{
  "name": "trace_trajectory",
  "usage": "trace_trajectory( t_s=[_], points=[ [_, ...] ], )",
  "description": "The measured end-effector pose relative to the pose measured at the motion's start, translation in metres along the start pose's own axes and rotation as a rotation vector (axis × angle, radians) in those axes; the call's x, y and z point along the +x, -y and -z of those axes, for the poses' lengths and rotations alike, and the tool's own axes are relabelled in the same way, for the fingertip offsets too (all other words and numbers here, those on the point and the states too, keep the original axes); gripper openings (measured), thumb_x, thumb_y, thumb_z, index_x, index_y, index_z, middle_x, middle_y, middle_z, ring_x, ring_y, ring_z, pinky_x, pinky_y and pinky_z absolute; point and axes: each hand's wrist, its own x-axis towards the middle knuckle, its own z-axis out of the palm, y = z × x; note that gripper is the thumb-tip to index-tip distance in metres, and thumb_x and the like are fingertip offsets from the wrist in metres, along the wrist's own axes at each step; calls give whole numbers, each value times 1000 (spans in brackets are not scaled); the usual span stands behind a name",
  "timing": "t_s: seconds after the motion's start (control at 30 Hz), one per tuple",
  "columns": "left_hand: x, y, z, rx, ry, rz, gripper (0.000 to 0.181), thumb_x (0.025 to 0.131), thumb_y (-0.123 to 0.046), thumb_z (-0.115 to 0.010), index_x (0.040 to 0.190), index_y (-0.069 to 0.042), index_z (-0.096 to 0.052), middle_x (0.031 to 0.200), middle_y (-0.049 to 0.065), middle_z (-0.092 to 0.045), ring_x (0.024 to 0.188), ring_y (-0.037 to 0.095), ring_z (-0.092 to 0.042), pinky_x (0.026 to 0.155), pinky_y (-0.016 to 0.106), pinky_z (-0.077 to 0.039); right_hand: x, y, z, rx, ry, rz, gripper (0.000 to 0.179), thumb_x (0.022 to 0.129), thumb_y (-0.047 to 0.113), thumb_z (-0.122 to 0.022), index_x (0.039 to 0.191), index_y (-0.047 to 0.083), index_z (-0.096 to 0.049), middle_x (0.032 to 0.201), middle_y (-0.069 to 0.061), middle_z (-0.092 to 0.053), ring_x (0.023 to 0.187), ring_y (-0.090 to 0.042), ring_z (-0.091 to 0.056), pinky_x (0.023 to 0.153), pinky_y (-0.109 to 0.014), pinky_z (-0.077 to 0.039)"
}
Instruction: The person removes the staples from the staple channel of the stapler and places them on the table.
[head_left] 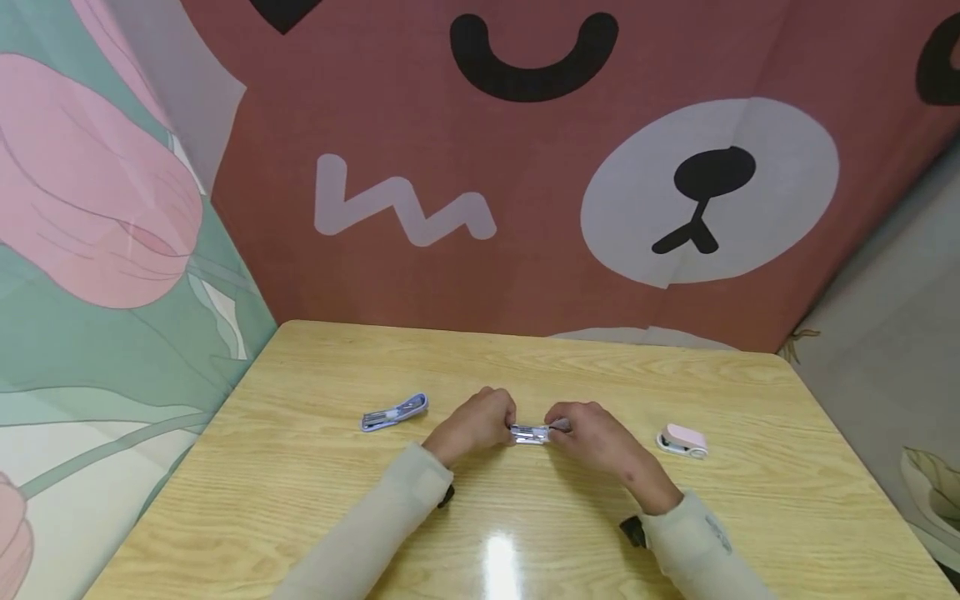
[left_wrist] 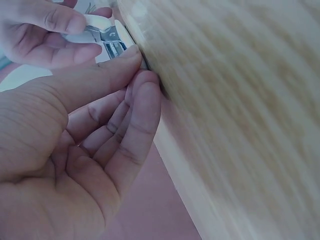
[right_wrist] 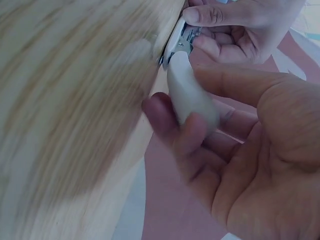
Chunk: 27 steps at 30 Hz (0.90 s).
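Note:
A small white stapler, opened out with its metal inside showing, lies low at the middle of the table between both hands. My left hand pinches its far-left end between thumb and forefinger, hiding that end in the left wrist view. On the other side my right hand holds the stapler's raised white cover, with fingers curled around it. The metal staple channel shows between the two hands in the left wrist view.
An opened-out blue-purple stapler lies on the table left of my hands. To their right sits a closed pink and white stapler. Behind the wooden table hangs a printed red cloth.

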Motion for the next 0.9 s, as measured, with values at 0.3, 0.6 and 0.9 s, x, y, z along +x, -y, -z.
trace_trajectory(
  t_s=[0.3, 0.6, 0.9],
  points=[
    [-3, 2, -2, -38, 6, 10, 27, 84, -8, -86, 69, -13, -64, 70, -4, -56, 71, 13, -47, 62, 26, -41, -2, 0, -3, -39, -21, -16, 10, 95, 7, -74, 105, 7, -73, 99, -2, -73, 86, -12, -65, 74, -38, -54],
    [-5, 0, 0, -46, 11, 39, 27, 85, -8, -86, 70, -13, -64, 77, -2, -56, 78, 15, -48, 66, 30, -43, -2, 7, -6, -192, -159, 24, 25, 96, 21, -75, 113, 3, -73, 107, -10, -72, 95, -27, -67, 79, -46, -55],
    [-4, 0, -2, -28, 12, 56, 28, 86, -10, -85, 71, -14, -61, 79, -1, -55, 78, 15, -47, 64, 29, -42, 0, 29, -16, -256, -298, 133, 21, 91, 14, -79, 107, 2, -75, 100, -12, -69, 92, -30, -63, 75, -42, -53]
  ],
)
